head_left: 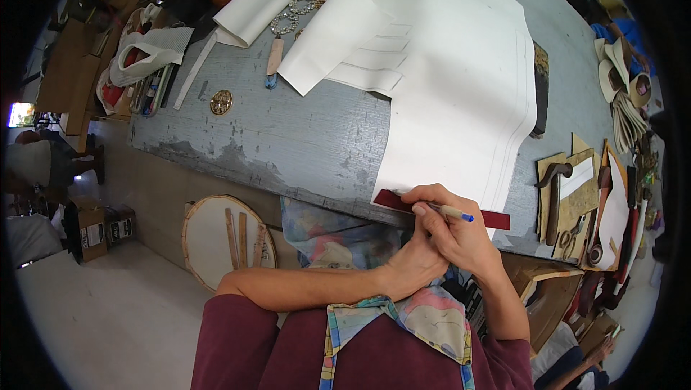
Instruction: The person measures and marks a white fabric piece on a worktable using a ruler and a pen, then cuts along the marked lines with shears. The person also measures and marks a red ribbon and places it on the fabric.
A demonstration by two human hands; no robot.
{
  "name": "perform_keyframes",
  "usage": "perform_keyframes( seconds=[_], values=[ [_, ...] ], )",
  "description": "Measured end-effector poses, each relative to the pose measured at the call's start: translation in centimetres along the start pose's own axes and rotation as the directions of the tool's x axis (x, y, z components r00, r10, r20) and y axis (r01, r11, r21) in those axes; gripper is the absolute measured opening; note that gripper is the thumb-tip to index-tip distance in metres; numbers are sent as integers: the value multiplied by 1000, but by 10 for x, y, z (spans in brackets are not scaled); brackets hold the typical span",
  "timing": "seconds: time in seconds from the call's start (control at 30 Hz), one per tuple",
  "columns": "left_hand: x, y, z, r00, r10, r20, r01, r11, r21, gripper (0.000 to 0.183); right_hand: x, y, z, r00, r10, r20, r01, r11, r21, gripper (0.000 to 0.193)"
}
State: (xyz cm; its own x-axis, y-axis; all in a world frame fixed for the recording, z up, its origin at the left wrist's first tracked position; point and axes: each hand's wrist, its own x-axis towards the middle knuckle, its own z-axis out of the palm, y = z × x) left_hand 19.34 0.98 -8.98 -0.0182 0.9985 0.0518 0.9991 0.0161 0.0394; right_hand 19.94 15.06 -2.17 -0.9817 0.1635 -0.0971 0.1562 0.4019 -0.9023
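A large sheet of white material point(446, 116) lies across the worktable, with thin lines drawn near its edges. Over its near end, by the table's front edge, rests a dark red strip point(497, 220). My right hand point(457, 235) is closed round a pale pen point(452, 211) with a blue end, fingers close over the strip. Under and beside it is my left hand point(410, 264) at the table edge; its fingers are mostly hidden behind the right hand, so its grip does not show.
A round brass-coloured piece point(221, 102), a knife-like tool point(273, 62) and a rolled white sheet point(259, 8) lie left. Scissors point(572, 237) and a curved-handled tool point(554, 203) rest right. A round stool point(216, 239) stands below the table's edge.
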Motion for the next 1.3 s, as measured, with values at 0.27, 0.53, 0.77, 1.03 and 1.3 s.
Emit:
perform_keyframes(
  seconds=[0.27, 0.53, 0.77, 1.03, 1.3],
  values=[
    [-1, 5, 10, 1000, -8, -28, 5, 997, -72, 42, 14, -16, 3, 996, 44, 78, -43, 999, -18, 17],
    [-6, 5, 16, 998, 55, -20, -56, 996, -64, 51, 19, -14, 16, 991, 18, 131, -5, 995, -98, 17],
    [-9, 6, 17, 1000, 20, -21, -24, 965, -262, 54, 18, -13, 19, 992, -14, 129, 32, 990, -141, 16],
    [-6, 14, 26, 999, 34, -6, -34, 993, -115, 56, 18, -14, 21, 998, -16, 53, 27, 981, -195, 14],
    [-2, 8, 20, 998, 11, -64, -11, 1000, 2, 56, 10, -7, 21, 999, -13, -38, 12, 999, -34, 18]
  ],
)
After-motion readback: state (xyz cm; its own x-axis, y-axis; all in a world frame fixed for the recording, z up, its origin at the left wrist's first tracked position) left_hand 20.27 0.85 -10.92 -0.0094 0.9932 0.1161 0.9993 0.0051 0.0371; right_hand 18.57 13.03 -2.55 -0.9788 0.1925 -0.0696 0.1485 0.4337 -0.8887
